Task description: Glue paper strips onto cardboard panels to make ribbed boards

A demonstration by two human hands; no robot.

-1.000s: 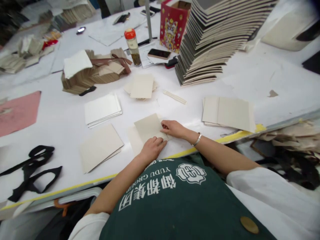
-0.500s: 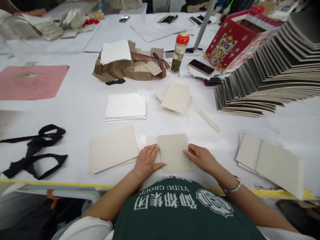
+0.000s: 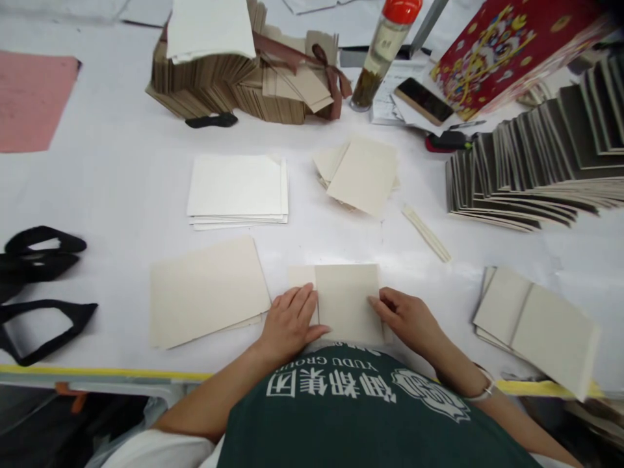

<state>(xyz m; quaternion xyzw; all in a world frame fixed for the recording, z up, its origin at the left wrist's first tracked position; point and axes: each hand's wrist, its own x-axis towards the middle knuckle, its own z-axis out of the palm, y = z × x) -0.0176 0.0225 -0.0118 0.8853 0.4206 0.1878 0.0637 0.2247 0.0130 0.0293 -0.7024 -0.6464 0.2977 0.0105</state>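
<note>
A small cream card [image 3: 347,300] lies near the front edge of the white table [image 3: 121,169], on top of another cream sheet that shows at its left side. My left hand [image 3: 290,322] rests flat on the card's left edge with the fingers stretched out. At the card's right edge my right hand [image 3: 408,318] has its fingers curled and pinching the card. A silver bracelet [image 3: 480,392] sits on my right wrist.
A larger cream sheet [image 3: 207,292] lies left of the card. Behind are a white paper stack [image 3: 237,190], loose cream cards [image 3: 361,172], thin strips [image 3: 428,233] and brown card bundles [image 3: 244,84]. Folded boards [image 3: 536,322] lie right, a tall board stack [image 3: 546,169] beyond. Black straps [image 3: 34,279] lie left.
The view swung left and then tipped down. The card turned from slanted to square with the table edge, and both hands settled on its two sides.
</note>
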